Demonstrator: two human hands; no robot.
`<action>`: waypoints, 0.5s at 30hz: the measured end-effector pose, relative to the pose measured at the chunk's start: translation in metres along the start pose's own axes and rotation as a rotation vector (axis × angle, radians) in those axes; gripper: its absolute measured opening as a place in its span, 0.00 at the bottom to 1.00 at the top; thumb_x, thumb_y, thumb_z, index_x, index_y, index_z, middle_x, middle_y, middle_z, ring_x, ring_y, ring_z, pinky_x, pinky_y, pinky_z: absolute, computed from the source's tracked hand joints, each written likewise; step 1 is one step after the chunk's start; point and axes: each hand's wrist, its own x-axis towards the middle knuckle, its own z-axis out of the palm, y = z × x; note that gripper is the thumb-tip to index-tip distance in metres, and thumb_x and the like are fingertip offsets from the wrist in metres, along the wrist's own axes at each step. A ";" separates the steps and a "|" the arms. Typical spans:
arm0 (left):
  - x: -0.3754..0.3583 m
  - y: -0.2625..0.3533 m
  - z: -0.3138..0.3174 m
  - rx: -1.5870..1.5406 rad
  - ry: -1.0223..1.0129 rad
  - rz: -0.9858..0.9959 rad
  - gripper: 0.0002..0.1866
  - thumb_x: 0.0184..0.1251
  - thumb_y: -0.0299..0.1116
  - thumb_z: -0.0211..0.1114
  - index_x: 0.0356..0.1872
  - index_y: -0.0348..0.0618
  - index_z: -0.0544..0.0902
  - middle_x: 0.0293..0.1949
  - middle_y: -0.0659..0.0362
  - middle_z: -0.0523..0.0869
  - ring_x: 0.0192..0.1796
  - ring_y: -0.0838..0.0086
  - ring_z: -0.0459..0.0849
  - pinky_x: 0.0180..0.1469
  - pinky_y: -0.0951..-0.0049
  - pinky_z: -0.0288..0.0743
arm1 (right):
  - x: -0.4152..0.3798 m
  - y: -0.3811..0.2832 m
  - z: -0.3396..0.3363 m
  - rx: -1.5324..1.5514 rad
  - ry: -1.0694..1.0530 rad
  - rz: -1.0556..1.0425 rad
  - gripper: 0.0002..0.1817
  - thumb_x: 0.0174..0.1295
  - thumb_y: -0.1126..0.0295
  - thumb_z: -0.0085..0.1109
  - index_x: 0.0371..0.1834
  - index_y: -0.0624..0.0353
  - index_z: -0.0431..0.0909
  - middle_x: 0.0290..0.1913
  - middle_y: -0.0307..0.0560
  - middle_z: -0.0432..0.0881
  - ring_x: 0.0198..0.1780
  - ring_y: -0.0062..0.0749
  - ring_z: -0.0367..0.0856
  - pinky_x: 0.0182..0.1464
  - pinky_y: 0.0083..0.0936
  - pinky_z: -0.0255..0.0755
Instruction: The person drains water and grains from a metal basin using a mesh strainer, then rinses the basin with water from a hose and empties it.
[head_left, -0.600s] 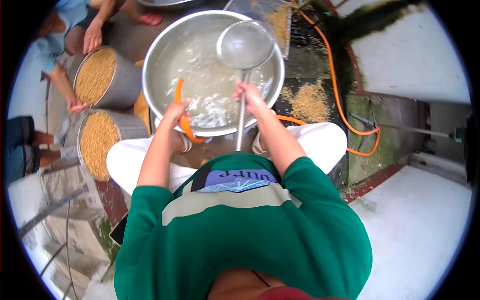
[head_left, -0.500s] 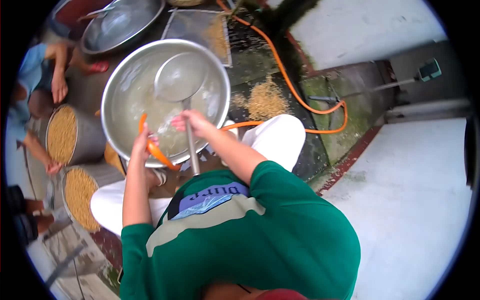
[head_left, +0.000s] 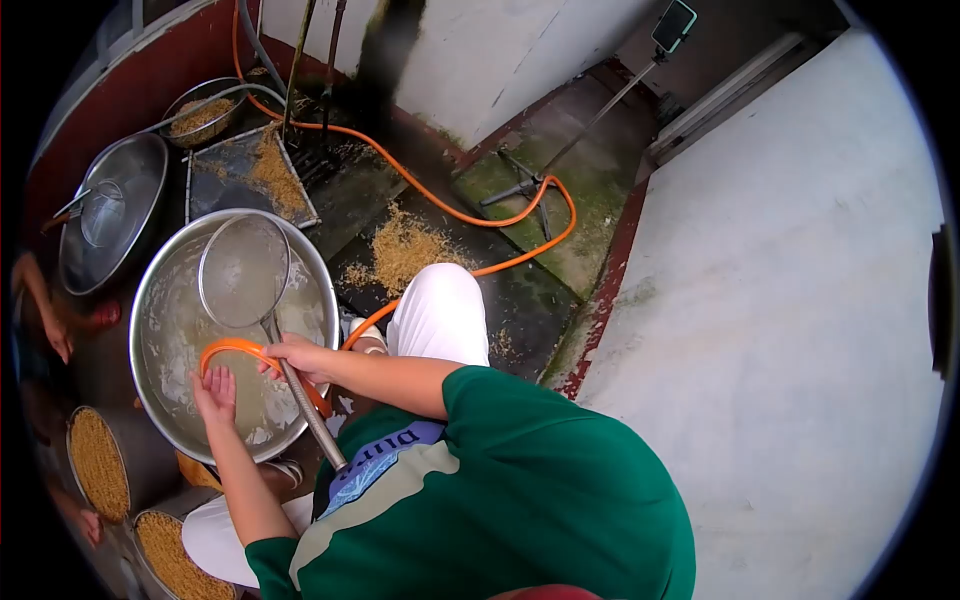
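My right hand (head_left: 298, 357) is closed around the metal handle of a round mesh skimmer (head_left: 245, 275). The skimmer's mesh head is over the wide metal basin (head_left: 143, 330), which holds cloudy water. An orange hose (head_left: 240, 344) bends in an arc over the basin, passing by my right hand. Palm up, with fingers stretched out, my left hand (head_left: 215, 395) is right below the hose's end, above the water. The lower end of the skimmer handle reaches my green shirt.
Grain-filled metal buckets (head_left: 97, 465) stand at left near another person's hand (head_left: 88, 525). A metal pan (head_left: 110, 220) leans behind the basin, beside a framed screen (head_left: 225, 180). Loose grain (head_left: 405, 250) lies on the wet floor. A phone stand (head_left: 600, 115) rises near the white wall.
My left hand has let go of the hose and opened palm up. The hose end now arcs over beside my right hand. The view has swung, showing more of the yard.
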 end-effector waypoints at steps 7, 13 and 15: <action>0.021 -0.025 -0.133 0.514 0.693 -0.024 0.31 0.57 0.49 0.57 0.61 0.51 0.65 0.63 0.55 0.65 0.63 0.62 0.64 0.56 0.52 0.61 | -0.022 -0.080 -0.023 -0.129 0.212 -0.106 0.12 0.60 0.70 0.47 0.43 0.63 0.63 0.31 0.47 0.79 0.21 0.20 0.75 0.20 0.17 0.69; 0.044 -0.047 -0.210 0.482 0.536 -0.265 0.30 0.57 0.51 0.54 0.60 0.52 0.65 0.60 0.57 0.70 0.59 0.59 0.68 0.46 0.44 0.65 | -0.017 -0.094 -0.041 -0.079 0.269 -0.137 0.11 0.60 0.70 0.45 0.43 0.65 0.63 0.31 0.48 0.79 0.21 0.21 0.75 0.20 0.18 0.68; 0.063 -0.050 -0.243 0.460 0.384 -0.282 0.30 0.58 0.54 0.51 0.60 0.53 0.65 0.60 0.59 0.70 0.57 0.58 0.70 0.42 0.47 0.66 | -0.013 -0.095 -0.044 -0.050 0.260 -0.143 0.12 0.61 0.70 0.45 0.44 0.65 0.64 0.31 0.48 0.79 0.21 0.21 0.74 0.20 0.18 0.68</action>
